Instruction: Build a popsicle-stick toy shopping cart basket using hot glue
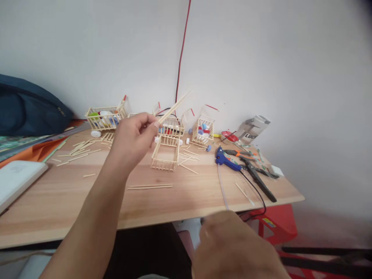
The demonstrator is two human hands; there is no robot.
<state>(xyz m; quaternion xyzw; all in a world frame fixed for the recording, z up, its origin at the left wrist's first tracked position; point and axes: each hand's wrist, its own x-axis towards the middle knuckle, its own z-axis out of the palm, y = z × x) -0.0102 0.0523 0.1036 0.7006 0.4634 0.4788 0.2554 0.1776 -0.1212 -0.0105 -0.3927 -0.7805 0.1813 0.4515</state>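
Observation:
My left hand (135, 137) pinches thin wooden sticks (176, 106) between thumb and fingers, raised above the table. Below and right of it, a small stick-built frame (164, 161) rests on the wood, with two long sticks (149, 186) lying in front of it. Low at the table's front edge, my right hand (222, 242) is blurred and its fingers are hidden. Behind stand small stick carts: one at left (106, 118) and one at right (203, 131), both holding colourful caps. Another cart is partly behind the sticks.
On the table (95, 205), cut sticks (78, 151) lie scattered. A blue glue gun (226, 161), pliers (258, 180) and a bag (252, 130) are at right. A white box (21, 180) and dark backpack (31, 108) sit left; a red stool (276, 224) is below.

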